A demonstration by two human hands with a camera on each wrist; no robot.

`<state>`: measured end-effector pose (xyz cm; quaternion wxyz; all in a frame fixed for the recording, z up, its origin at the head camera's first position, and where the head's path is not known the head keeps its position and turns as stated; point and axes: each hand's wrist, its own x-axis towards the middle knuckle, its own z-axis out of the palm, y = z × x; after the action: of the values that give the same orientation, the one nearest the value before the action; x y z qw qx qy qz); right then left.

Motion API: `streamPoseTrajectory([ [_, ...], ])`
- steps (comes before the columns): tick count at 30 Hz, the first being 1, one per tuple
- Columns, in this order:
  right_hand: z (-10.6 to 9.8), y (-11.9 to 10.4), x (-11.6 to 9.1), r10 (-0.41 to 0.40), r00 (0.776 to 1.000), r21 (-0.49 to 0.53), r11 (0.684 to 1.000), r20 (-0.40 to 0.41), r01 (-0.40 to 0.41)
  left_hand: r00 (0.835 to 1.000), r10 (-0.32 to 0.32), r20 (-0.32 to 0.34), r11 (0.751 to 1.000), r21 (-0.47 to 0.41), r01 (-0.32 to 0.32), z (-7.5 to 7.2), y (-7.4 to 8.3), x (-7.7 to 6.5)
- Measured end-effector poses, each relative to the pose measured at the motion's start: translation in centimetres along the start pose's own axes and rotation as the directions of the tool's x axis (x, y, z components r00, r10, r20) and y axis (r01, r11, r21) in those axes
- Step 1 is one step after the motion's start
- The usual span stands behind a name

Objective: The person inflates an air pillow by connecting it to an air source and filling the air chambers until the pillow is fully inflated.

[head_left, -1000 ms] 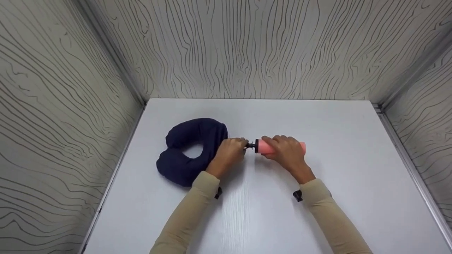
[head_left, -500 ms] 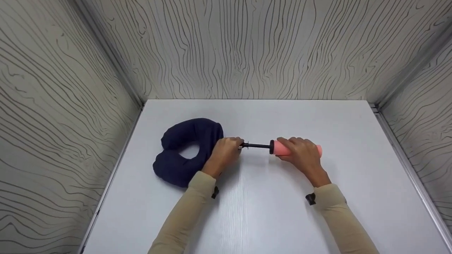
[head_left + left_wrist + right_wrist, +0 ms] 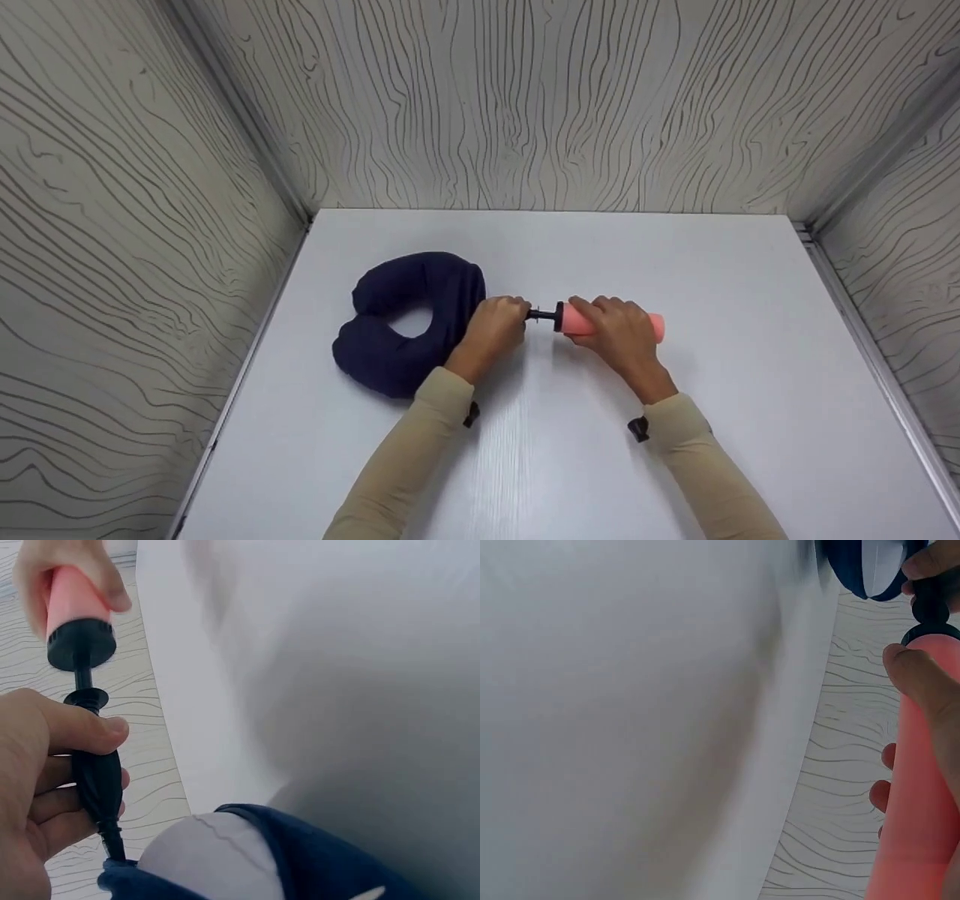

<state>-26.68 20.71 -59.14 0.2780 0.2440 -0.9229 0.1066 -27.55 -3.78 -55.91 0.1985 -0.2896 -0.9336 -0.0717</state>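
A navy U-shaped neck pillow point(image 3: 450, 289) lies left of centre on the white table. At its right edge my left hand point(image 3: 495, 328) grips the black handle point(image 3: 100, 784) of a hand pump, thumb and fingers curled round it. The handle's narrow tip point(image 3: 113, 844) reaches down to the pillow's cloth; its end is hidden there. Beside the cloth a pale, rounded part point(image 3: 214, 859) shows in the pillow's opening. My right hand point(image 3: 621, 337) holds the pump's pink barrel point(image 3: 919, 832), fingers wrapped round it. A short length of black rod point(image 3: 547, 315) shows between handle and barrel.
The white table point(image 3: 750, 337) meets a wood-grain patterned wall point(image 3: 525, 105) at the back. Similar panels stand at left point(image 3: 112, 225) and right, with metal strips along the edges. Both beige sleeves carry small black devices near the wrists.
Half a second ago the right hand had drawn the barrel rightward, exposing a long rod. Now the barrel is back toward the left hand and the rod is mostly inside. Both hands keep their grip.
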Motion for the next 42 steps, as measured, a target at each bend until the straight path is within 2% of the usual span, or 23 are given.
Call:
streamPoseTrajectory([
  [6,0.6,-1.1,0.4,0.004,1.000,0.003,1.000,0.023,-0.004,1.000,0.017,-0.015,1.000,0.004,-0.017,0.2,0.6,0.1],
  [9,0.5,-1.0,0.4,-0.005,1.000,0.007,1.000,0.023,0.005,1.000,0.022,-0.018,1.000,-0.022,-0.023,0.3,0.5,0.1],
  [14,0.0,-0.1,0.1,-0.028,1.000,0.010,1.000,0.011,0.028,1.000,0.006,-0.013,0.996,-0.085,-0.007,0.2,-0.2,-0.1],
  [19,-0.8,1.3,-0.7,-0.014,1.000,0.023,1.000,0.002,0.014,1.000,0.004,-0.012,0.993,-0.122,-0.005,0.1,-1.1,-0.3],
  [26,-1.6,3.1,-1.9,0.017,1.000,0.019,1.000,0.025,-0.017,1.000,-0.018,-0.014,0.989,-0.145,0.016,0.1,-1.7,-0.9],
  [30,-1.9,3.5,-2.2,0.035,0.999,0.014,0.999,0.003,-0.035,0.999,-0.032,-0.008,0.991,-0.130,0.031,-0.1,-1.6,-0.9],
  [36,-1.0,1.8,-0.9,-0.015,1.000,-0.011,1.000,-0.013,0.015,1.000,-0.002,-0.003,0.999,-0.054,0.001,-0.2,-0.7,-0.5],
  [42,-0.3,-0.4,0.2,-0.004,1.000,-0.027,1.000,-0.008,0.004,1.000,0.007,-0.019,1.000,-0.015,-0.007,-0.1,0.2,-0.1],
])
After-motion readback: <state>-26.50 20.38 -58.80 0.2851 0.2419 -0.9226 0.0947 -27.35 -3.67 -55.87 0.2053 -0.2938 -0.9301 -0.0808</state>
